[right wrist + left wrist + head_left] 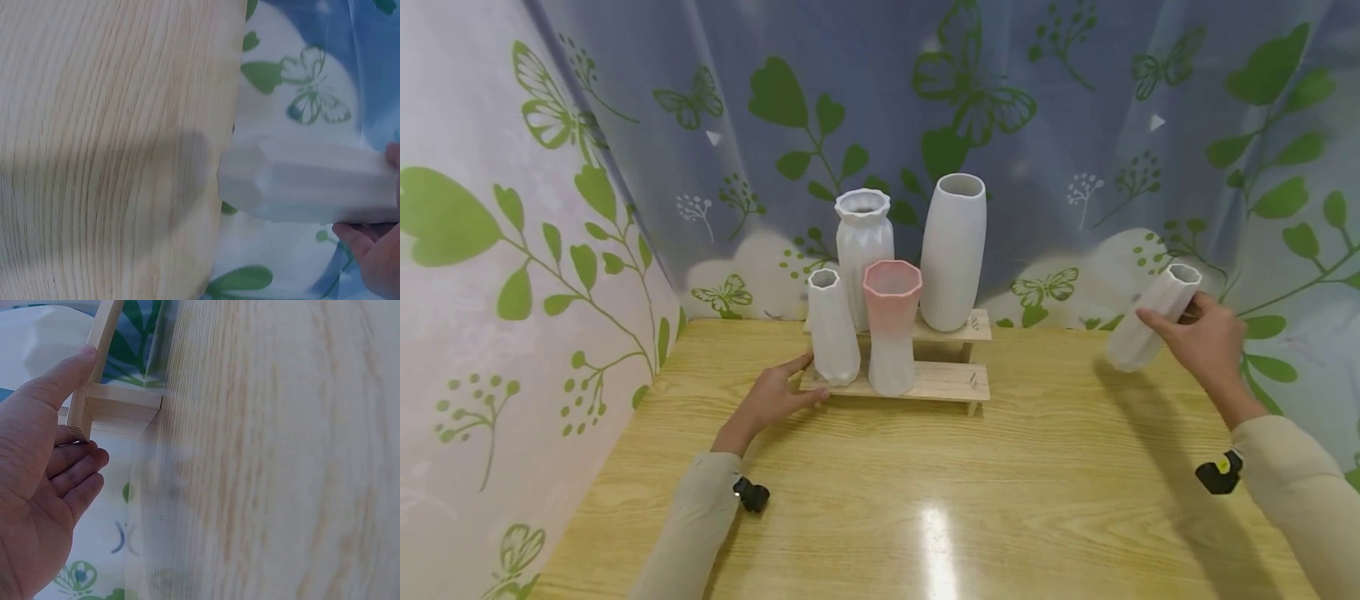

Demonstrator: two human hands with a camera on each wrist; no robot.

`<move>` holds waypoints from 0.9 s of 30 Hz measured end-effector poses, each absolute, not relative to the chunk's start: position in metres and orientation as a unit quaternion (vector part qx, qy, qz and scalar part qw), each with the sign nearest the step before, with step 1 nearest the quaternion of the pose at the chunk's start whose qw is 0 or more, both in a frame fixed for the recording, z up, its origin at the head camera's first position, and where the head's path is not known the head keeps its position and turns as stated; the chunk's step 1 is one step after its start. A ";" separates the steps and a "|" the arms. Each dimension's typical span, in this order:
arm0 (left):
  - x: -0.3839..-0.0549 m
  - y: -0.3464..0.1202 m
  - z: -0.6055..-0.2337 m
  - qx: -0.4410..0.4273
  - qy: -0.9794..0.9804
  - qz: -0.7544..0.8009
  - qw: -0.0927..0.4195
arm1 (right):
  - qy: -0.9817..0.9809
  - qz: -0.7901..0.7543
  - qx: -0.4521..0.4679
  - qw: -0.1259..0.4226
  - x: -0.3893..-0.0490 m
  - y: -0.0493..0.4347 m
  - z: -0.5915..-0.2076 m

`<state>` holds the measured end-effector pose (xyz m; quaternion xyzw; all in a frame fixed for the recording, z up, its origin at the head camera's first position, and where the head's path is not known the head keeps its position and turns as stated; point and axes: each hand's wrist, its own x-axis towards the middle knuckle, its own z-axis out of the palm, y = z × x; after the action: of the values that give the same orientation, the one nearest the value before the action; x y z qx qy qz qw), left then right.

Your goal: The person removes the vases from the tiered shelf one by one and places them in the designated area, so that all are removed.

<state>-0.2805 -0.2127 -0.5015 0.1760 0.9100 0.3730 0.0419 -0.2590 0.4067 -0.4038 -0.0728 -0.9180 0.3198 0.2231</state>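
At the right, my right hand (1210, 337) grips a slim white faceted vase (1152, 321) near its upper end. The vase tilts, its mouth leaning right; its base is close to the table top, and whether they touch I cannot tell. My left hand (775, 396) holds the left end of a two-step wooden stand (940, 379). In the left wrist view, the thumb lies on the board (103, 337) and fingers curl beneath it. On the lower step stand a small white vase (835, 333) and a pink-to-white vase (892, 333). Behind them are a ruffled-neck white vase (865, 237) and a tall smooth white vase (957, 250).
The stand rests toward the back of a wood-grain table (865, 483). Behind it hangs a blue curtain (865, 50) printed with green leaves and butterflies. A pale patterned curtain (475, 333) borders the left side. Wrist cameras sit on both sleeves.
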 end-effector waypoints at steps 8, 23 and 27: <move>-0.280 -0.213 -0.500 0.179 0.911 0.370 0.042 | -0.923 0.314 -0.079 0.208 -0.268 0.425 -0.411; -0.281 -0.213 -0.502 0.178 0.912 0.366 0.046 | -0.920 0.326 -0.136 0.167 -0.282 0.451 -0.418; -0.281 -0.213 -0.501 0.181 0.913 0.362 0.042 | -0.916 0.342 -0.146 0.150 -0.284 0.458 -0.419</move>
<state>-0.2806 -0.2131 -0.5007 0.1814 0.9133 0.3622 0.0425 -0.2836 0.4581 -0.4189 -0.1462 -0.9159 0.3424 0.1499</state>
